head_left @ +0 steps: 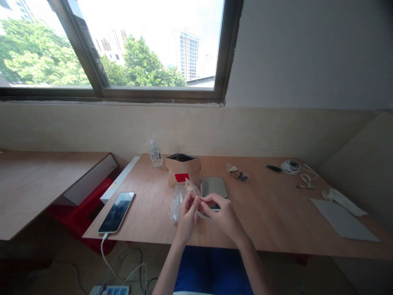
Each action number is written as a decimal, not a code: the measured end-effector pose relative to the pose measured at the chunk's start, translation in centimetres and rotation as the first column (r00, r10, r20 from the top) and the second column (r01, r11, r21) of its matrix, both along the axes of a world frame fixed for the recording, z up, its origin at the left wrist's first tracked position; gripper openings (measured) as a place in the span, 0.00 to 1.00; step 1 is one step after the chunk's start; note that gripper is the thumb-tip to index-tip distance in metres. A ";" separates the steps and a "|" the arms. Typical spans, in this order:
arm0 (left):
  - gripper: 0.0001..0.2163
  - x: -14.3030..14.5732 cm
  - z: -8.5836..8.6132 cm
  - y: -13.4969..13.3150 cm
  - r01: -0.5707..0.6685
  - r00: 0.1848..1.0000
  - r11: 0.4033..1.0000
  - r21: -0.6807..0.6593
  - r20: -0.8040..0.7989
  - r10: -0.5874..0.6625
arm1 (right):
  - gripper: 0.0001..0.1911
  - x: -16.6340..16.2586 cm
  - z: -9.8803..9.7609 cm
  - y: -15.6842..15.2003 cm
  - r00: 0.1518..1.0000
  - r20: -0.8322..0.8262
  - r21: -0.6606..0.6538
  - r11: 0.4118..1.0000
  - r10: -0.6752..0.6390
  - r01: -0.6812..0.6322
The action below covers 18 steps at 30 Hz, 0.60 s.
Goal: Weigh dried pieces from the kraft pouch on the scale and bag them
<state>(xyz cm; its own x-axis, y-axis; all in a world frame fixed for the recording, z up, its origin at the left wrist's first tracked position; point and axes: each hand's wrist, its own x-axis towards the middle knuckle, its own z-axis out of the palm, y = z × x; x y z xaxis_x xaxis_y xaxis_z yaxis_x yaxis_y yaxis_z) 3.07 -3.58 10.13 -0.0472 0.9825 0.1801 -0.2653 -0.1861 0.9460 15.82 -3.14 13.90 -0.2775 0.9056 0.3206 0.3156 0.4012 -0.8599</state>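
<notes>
Small plastic bag (193, 189) held over table (270, 213), just before scale (214, 186). Left hand (186, 215), right hand (223, 214): fingertips pinched shut on bag's top edge. Likely light, limp, slippery; best gripped at rim.

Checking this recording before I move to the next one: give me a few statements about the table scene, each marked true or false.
1. The left hand and the right hand both grip a small clear plastic bag over the table. True.
2. The smartphone lies to the right of the hands. False: it lies to their left, near the table's front corner, with a white cable plugged in.
3. The brown paper pouch stands upright with its top open. True.
4. The water bottle lies on its side. False: it stands upright, just left of the pouch.
5. A green-handled screwdriver lies on the table's far right part. True.
</notes>
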 end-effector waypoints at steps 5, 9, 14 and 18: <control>0.14 0.1 0.1 -0.2 -0.030 0.996 1.000 -0.005 -0.080 0.030 | 0.12 0.2 0.0 -0.1 0.999 0.049 0.015 1.000 0.007 -0.008; 0.14 0.1 0.1 -0.5 -0.013 0.998 1.000 -0.012 -0.068 0.012 | 0.12 0.6 0.0 -0.1 0.999 0.051 0.002 1.000 0.017 -0.018; 0.12 0.3 0.3 -1.0 -0.019 0.997 1.000 -0.014 -0.073 0.018 | 0.11 0.7 -0.2 0.0 0.999 -0.019 -0.032 0.999 -0.030 0.029; 0.11 0.4 0.2 -1.1 -0.025 0.994 1.000 0.010 -0.104 0.026 | 0.10 0.5 -0.4 0.0 0.992 -0.081 -0.048 0.995 -0.093 0.090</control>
